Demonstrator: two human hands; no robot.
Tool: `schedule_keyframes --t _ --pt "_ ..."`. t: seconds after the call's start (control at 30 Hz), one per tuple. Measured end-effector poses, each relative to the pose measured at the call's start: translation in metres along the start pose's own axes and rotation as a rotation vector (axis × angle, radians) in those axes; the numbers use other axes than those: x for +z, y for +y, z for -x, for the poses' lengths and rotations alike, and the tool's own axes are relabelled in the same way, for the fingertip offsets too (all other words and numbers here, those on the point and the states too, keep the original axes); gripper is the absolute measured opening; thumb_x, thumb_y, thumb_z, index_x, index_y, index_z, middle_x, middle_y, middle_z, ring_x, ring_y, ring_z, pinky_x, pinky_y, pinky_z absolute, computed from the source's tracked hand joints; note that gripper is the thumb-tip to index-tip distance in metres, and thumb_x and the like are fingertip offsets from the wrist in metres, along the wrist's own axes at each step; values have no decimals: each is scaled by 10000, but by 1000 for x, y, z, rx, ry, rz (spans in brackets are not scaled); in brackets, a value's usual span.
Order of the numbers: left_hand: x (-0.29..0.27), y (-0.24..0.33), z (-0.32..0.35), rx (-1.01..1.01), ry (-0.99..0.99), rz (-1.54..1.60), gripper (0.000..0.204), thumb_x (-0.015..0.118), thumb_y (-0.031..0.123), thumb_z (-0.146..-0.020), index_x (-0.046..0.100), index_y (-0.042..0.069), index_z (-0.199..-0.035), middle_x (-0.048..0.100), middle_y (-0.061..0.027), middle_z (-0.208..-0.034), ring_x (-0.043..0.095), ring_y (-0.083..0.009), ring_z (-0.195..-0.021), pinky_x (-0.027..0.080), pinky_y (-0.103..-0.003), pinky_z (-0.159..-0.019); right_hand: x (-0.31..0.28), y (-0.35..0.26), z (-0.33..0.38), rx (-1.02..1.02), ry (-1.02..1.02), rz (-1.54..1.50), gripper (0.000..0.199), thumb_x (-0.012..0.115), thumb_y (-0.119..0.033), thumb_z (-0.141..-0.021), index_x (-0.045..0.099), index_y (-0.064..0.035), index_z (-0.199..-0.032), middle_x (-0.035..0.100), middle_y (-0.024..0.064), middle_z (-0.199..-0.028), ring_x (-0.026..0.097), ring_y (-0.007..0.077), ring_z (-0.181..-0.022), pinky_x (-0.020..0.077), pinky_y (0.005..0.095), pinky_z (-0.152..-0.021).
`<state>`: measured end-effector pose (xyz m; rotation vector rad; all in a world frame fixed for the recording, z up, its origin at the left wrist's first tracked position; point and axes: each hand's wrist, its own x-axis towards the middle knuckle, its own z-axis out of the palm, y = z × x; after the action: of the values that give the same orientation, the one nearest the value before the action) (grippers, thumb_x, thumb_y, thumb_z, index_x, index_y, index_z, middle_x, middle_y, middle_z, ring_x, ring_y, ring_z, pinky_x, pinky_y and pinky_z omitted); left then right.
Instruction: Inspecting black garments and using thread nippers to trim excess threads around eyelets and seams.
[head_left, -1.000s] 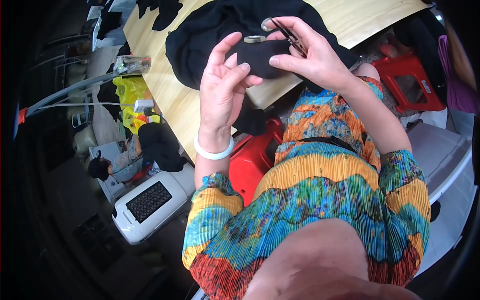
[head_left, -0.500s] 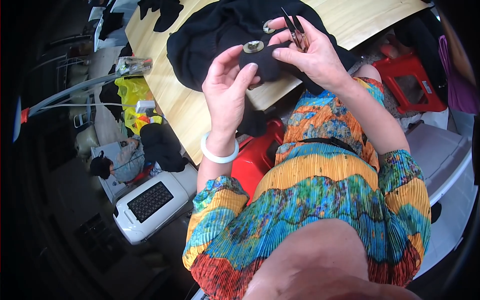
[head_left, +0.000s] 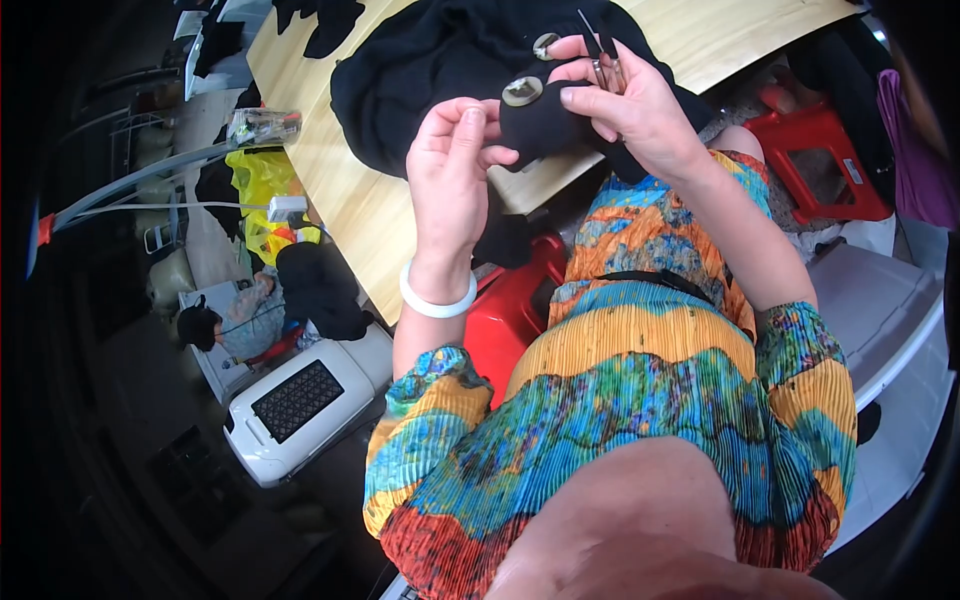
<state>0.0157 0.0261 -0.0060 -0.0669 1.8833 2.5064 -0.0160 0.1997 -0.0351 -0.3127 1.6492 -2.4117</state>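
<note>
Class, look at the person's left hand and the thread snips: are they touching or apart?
Apart. The head view shows it: the round button and black fabric lie between the left hand and the thread snips.

A pale wood-grained table (head_left: 345,195) is set across the far side. A red stool (head_left: 498,335) is placed by its near edge, another stool (head_left: 785,132) farther right. A white casing (head_left: 265,452) with a patterned panel (head_left: 298,400) is seen at left, a grey lid (head_left: 868,305) at right. The left edge is sunk in shadow.
</note>
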Motion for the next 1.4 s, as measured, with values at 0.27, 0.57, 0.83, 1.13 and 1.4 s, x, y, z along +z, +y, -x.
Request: schedule_keyframes --t 0.27,0.57,0.83,1.13,1.4 --pt "-13 2 5 -256 -80 192 220 424 212 -900 510 10 -903 589 -107 -845 590 -155 -730 507 -244 -615 1 4 -1 18 -46 -34 305 607 -71 -753 503 -42 -1039 565 -1 -834 421 -4 -532 337 142 -456" --pt "-22 -6 18 -504 -145 236 218 499 132 -858 522 -3 -1028 580 -64 -920 568 -143 -781 505 -277 -692 11 3 13 -262 -21 344 266 569 -15 -730 524 -26 -992 586 1 -833 352 0 -507 321 157 -482" --pt "-23 -12 18 -295 -313 455 284 475 24 -834 475 19 -1118 544 -113 -1059 543 -218 -966 477 -376 -815 12 -4 23 -309 -11 298 285 585 -11 -716 541 -28 -996 596 7 -864 312 -5 -471 298 149 -452" --pt "-26 -16 12 -336 -443 420 254 514 -5 -806 507 19 -1059 565 -115 -1007 555 -210 -946 462 -348 -845 15 -18 25 -595 -194 689 325 642 16 -612 611 -59 -927 541 79 -838 563 166 -634 453 232 -535" --pt "-15 0 1 -509 -271 449 150 473 78 -862 513 -12 -976 573 -93 -973 587 -161 -839 528 -281 -711 4 2 7 -539 -80 554 132 606 7 -711 575 0 -840 527 39 -818 510 99 -683 404 190 -591"
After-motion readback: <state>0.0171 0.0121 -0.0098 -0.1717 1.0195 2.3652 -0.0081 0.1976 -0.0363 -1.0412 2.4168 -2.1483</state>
